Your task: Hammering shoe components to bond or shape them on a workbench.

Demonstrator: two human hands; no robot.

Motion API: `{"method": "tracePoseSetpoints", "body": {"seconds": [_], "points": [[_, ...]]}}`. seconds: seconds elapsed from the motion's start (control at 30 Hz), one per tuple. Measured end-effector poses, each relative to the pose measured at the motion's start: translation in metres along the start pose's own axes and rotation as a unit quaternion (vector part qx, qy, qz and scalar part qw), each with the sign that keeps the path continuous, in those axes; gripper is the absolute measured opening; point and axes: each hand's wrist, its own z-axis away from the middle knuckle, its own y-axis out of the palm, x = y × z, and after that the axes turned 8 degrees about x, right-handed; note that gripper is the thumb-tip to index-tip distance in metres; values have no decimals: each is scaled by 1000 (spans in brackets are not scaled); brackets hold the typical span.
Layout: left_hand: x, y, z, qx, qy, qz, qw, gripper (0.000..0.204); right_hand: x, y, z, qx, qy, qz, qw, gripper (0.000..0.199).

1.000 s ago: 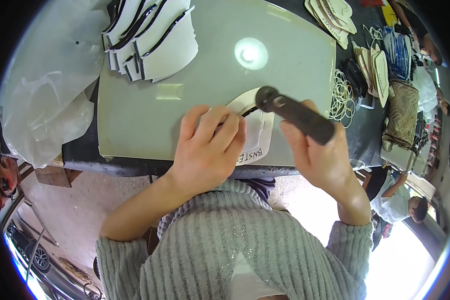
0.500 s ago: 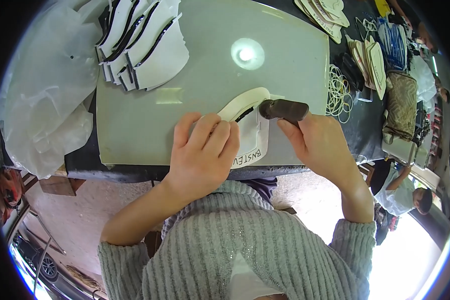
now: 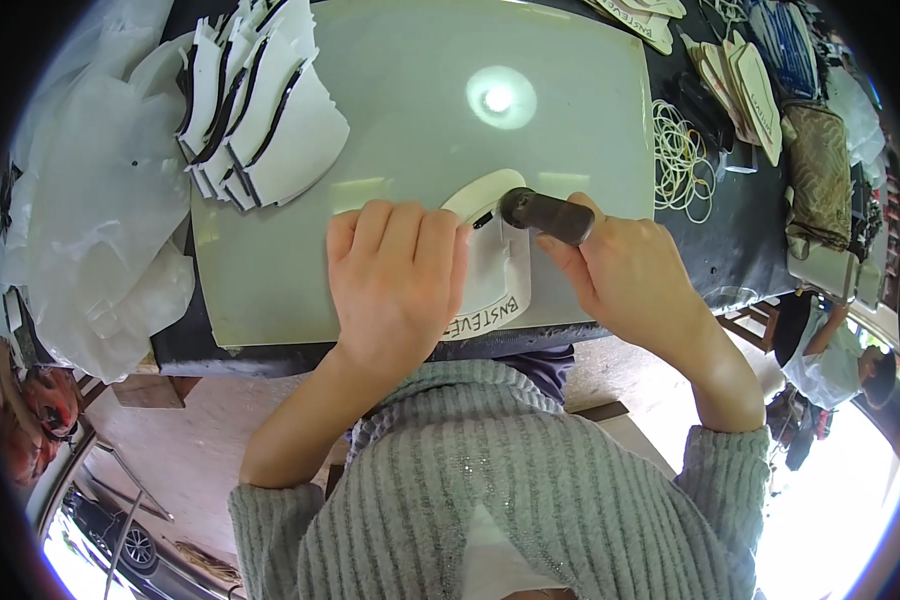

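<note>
A cream curved pattern board (image 3: 478,325) with dark lettering lies at the near side of the sheet on the table. On it is a white cut piece (image 3: 490,262) with a short black strip (image 3: 483,219). My left hand (image 3: 395,270) covers their left side, knuckles up and fingers curled together; its fingertips are hidden. My right hand (image 3: 625,265) is closed on a dark hammer (image 3: 560,217), whose rounded end reaches over the board's upper right edge beside the black strip. The hammer's handle is hidden by the hand.
Overlapping white pieces with black edges (image 3: 290,130) lie at the far left of the grey sheet (image 3: 410,120). Clear plastic bags (image 3: 90,220) fill the left side. A coil of white cord (image 3: 682,165), pattern boards (image 3: 750,90) and a patterned pouch (image 3: 818,180) are at right.
The fingers of my left hand have drawn closer together and their tips have gone out of sight. The hammer covers more of the black strip's right end. The whole view has shifted slightly.
</note>
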Motion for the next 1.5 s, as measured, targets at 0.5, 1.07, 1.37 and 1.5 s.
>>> {"method": "tracePoseSetpoints", "body": {"seconds": [0.5, 1.07, 1.37, 1.5], "points": [[15, -1, -9, 41, 108, 24, 993, 13, -11, -2, 3, 33, -25, -30, 999, 29], [11, -3, -24, 95, 148, 36, 984, 19, 11, 30, 26, -129, 73, -112, 983, 36], [-5, 7, -15, 11, 82, 0, 997, 11, 6, 22, 25, -102, 65, -99, 988, 34], [4, -6, -11, 0, 87, 99, 991, 18, 4, 16, 18, -91, 79, -133, 984, 34]]}}
